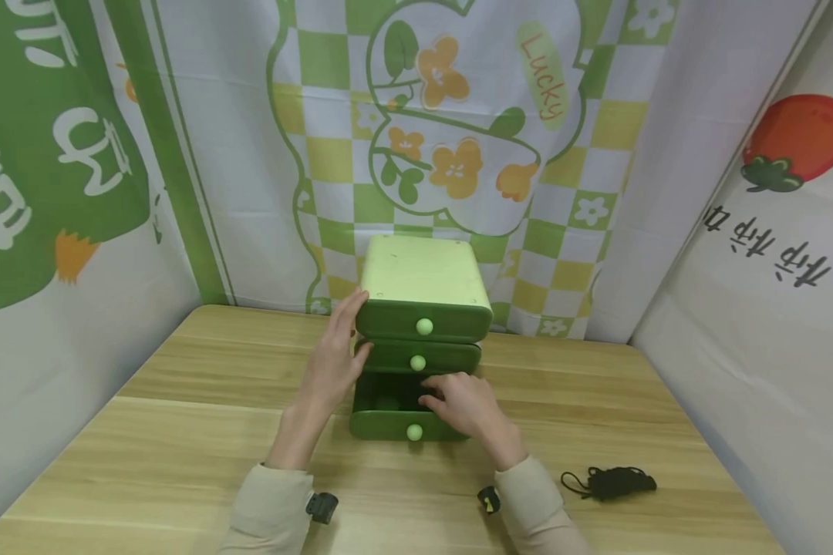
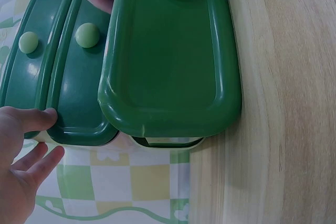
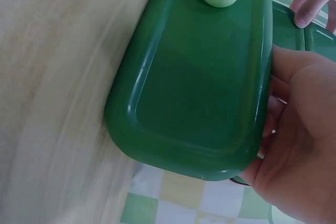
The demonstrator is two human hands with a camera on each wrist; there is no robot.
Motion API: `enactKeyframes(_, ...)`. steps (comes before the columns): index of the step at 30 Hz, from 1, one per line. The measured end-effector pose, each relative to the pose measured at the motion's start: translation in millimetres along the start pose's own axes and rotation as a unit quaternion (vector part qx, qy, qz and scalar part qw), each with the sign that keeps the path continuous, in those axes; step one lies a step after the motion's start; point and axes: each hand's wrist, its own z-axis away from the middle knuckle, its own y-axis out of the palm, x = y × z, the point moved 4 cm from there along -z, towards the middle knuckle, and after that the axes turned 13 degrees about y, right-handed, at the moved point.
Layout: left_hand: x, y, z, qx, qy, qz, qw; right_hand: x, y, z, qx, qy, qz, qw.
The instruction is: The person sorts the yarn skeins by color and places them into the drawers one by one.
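A small light-green cabinet (image 1: pixel 423 266) with three dark-green drawers stands at the table's back. Its bottom drawer (image 1: pixel 382 425) is pulled out; the top drawer (image 1: pixel 389 320) and middle drawer (image 1: pixel 382 356) are in. My left hand (image 1: pixel 329 366) rests against the cabinet's left side, fingers fairly straight, and in the left wrist view the thumb (image 2: pixel 50 116) touches a drawer front's edge. My right hand (image 1: pixel 465 405) reaches over the pulled-out drawer's right side. Its thumb and forefinger are apart, with nothing visible between them. The drawer's dark inside is hard to make out.
A black corded pouch-like item (image 1: pixel 618 483) lies on the wooden table (image 1: pixel 201 432) at right. Printed cloth (image 1: pixel 555 231) hangs right behind the cabinet, and more cloth walls rise at both sides.
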Motion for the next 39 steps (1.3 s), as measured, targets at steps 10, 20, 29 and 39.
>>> enactKeyframes(10,0.2,2.3,0.4,0.0,0.006,-0.004,1.0,-5,-12,2,-0.081,0.0,-0.013,0.997)
enactKeyframes(20,0.1,1.7,-0.1,0.01,-0.009,-0.001,0.9999,0,-4,2,-0.023,-0.013,-0.014,1.0)
enactKeyframes(29,2.7,-0.6,2.0,-0.003,-0.009,0.011,0.9999,-10,-19,9,-0.006,0.014,-0.028,0.999)
enactKeyframes(39,2.7,0.7,1.6,0.001,0.003,0.005,1.0,-51,-40,31,-0.035,0.027,-0.001,0.999)
